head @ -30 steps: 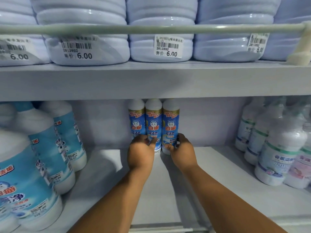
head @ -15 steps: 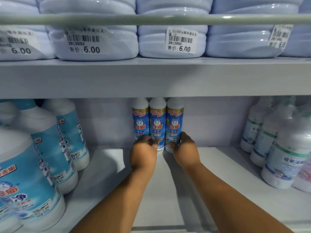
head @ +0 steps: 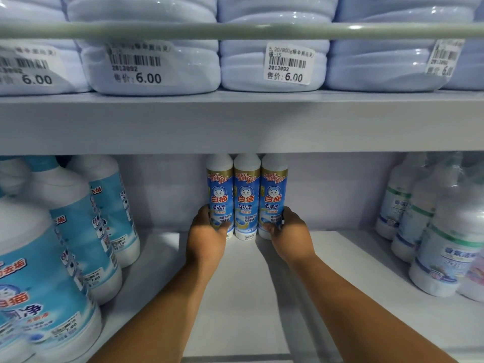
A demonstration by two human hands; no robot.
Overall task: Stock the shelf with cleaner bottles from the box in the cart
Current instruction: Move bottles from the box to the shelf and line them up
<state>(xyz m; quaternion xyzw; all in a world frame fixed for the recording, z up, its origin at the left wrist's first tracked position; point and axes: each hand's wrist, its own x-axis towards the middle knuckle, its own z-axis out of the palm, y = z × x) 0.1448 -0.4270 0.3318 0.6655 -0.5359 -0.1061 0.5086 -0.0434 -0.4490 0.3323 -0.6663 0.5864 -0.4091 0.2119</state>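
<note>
Three cleaner bottles [head: 246, 197] upright, touching side by side at centre frame, set hard against the back wall of the lower shelf [head: 243, 284], presumably to leave front rows free for more stock. Left hand [head: 207, 235] curled round the base of the leftmost bottle, right hand [head: 289, 235] round the rightmost, squeezing the trio inward, likely to square the row. Larger jugs [head: 65, 239] at left frame; box and cart out of view.
</note>
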